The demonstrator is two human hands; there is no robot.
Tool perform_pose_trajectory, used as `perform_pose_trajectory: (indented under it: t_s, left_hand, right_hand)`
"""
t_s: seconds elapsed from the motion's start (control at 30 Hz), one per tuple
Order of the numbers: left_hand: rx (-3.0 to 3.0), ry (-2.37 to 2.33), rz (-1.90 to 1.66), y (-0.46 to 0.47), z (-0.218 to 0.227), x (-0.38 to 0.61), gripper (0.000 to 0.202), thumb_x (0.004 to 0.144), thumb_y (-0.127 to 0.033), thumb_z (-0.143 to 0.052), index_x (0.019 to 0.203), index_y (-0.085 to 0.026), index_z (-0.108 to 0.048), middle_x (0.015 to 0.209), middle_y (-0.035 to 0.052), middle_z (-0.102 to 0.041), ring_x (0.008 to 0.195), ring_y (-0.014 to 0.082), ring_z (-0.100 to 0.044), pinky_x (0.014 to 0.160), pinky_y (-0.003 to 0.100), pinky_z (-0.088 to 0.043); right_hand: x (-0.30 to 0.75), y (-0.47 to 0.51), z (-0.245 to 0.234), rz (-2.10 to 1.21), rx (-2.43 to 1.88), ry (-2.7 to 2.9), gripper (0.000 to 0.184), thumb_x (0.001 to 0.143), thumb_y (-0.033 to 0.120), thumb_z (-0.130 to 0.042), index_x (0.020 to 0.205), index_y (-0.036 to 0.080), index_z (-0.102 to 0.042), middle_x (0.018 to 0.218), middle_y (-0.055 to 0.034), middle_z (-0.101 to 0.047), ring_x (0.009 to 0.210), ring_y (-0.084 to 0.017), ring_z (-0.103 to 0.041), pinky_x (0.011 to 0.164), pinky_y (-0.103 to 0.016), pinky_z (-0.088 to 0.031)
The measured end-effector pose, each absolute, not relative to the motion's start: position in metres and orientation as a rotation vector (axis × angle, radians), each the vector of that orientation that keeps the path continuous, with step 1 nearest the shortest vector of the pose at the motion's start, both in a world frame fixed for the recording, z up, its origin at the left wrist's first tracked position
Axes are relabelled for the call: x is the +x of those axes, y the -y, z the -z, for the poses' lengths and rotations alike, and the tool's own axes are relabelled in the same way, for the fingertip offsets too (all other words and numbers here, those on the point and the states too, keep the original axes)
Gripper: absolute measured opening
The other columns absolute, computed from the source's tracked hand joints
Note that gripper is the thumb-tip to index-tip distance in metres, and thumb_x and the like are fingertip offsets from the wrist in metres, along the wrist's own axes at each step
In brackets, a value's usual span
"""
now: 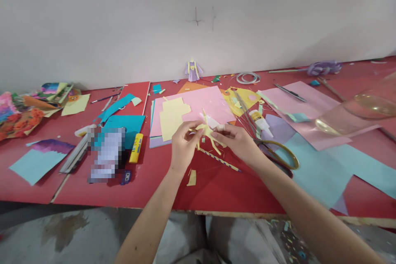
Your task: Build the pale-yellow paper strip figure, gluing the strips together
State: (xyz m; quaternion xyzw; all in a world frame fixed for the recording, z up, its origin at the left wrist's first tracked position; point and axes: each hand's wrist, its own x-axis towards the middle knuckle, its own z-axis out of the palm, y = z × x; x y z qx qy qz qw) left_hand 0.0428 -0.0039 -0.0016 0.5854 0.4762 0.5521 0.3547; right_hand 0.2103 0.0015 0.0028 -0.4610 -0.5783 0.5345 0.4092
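Note:
A pale yellow paper cut-out (207, 130) with thin strips sticking out is held up over the red table. My left hand (183, 143) pinches its left side between thumb and fingers. On the other side, the fingers of my right hand (237, 140) are closed on the same piece, though its fingertips are partly hidden. Just below lies a striped pencil (224, 161), with a small yellow scrap (192, 177) nearer to me. Scissors with a yellow-green handle (286, 154) rest by my right wrist. Behind my hands are pink sheets (201, 101) and a cut yellow sheet (173, 117).
A white glue bottle (260, 123) lies at right, near blue paper (315, 169) and a clear bottle (349, 111). At left are a yellow glue stick (136, 148), a blue sharpener (126, 177) and a metal ruler (76, 154). A small purple paper dress (193, 72) stands against the wall.

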Motion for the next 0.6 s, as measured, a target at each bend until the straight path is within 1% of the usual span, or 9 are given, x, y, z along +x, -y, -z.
perform_pose_trajectory:
  t_s: [0.1, 0.17, 0.27, 0.37, 0.5, 0.6]
  left_hand:
    - [1.489, -1.228, -1.411, 0.0031, 0.0016, 0.0428, 0.016, 0.081, -0.029, -0.068, 0.095, -0.021, -0.069, 0.095, 0.0036, -0.067, 0.082, 0.0124, -0.063, 0.071, 0.022, -0.054]
    - [1.482, -1.228, -1.404, 0.0026, 0.0019, 0.0423, 0.017, 0.08, -0.03, -0.069, 0.094, -0.02, -0.069, 0.095, 0.0037, -0.067, 0.082, 0.013, -0.063, 0.072, 0.023, -0.054]
    - [1.484, -1.23, -1.39, 0.0023, 0.0019, 0.0415, 0.016, 0.082, -0.031, -0.067, 0.094, -0.02, -0.069, 0.095, 0.0041, -0.068, 0.084, 0.0137, -0.064, 0.074, 0.024, -0.054]
    - [1.488, -1.243, -1.391, 0.0026, 0.0019, 0.0416, 0.017, 0.084, -0.033, -0.065, 0.095, -0.021, -0.069, 0.095, 0.0044, -0.069, 0.083, 0.0137, -0.065, 0.074, 0.025, -0.054]
    - [1.492, -1.277, -1.414, 0.0032, 0.0035, 0.0424, 0.016, 0.083, -0.032, -0.066, 0.093, -0.019, -0.068, 0.091, 0.0041, -0.069, 0.079, 0.0134, -0.066, 0.072, 0.024, -0.055]
    - [1.522, -1.286, -1.414, 0.0034, 0.0054, 0.0426, 0.016, 0.084, -0.031, -0.065, 0.093, -0.019, -0.068, 0.091, 0.0049, -0.069, 0.081, 0.014, -0.066, 0.072, 0.025, -0.056]
  right_hand:
    - [0.2117, -0.0024, -0.0018, -1.336, -1.181, 1.454, 0.028, 0.077, 0.043, -0.068, 0.081, 0.015, -0.067, 0.065, 0.0011, -0.055, 0.059, -0.011, -0.048, 0.058, -0.026, -0.038]
    - [0.212, -0.0026, -0.0009, -1.353, -1.176, 1.45, 0.03, 0.075, 0.045, -0.068, 0.083, 0.015, -0.068, 0.068, 0.0003, -0.058, 0.061, -0.012, -0.049, 0.059, -0.026, -0.039]
    - [0.2119, -0.003, 0.0005, -1.353, -1.175, 1.452, 0.032, 0.074, 0.047, -0.069, 0.081, 0.016, -0.069, 0.071, -0.0004, -0.06, 0.062, -0.012, -0.051, 0.062, -0.027, -0.041]
    - [0.212, -0.0036, 0.0012, -1.332, -1.182, 1.465, 0.032, 0.074, 0.048, -0.069, 0.079, 0.016, -0.069, 0.07, -0.0004, -0.059, 0.063, -0.012, -0.051, 0.062, -0.027, -0.041]
    - [0.2126, -0.0034, 0.0006, -1.309, -1.174, 1.494, 0.031, 0.075, 0.048, -0.068, 0.078, 0.017, -0.068, 0.07, -0.0009, -0.058, 0.064, -0.013, -0.051, 0.062, -0.027, -0.042]
    - [0.2131, -0.0029, -0.0002, -1.315, -1.162, 1.487, 0.031, 0.075, 0.047, -0.069, 0.078, 0.017, -0.068, 0.071, -0.0009, -0.058, 0.065, -0.014, -0.051, 0.063, -0.028, -0.043]
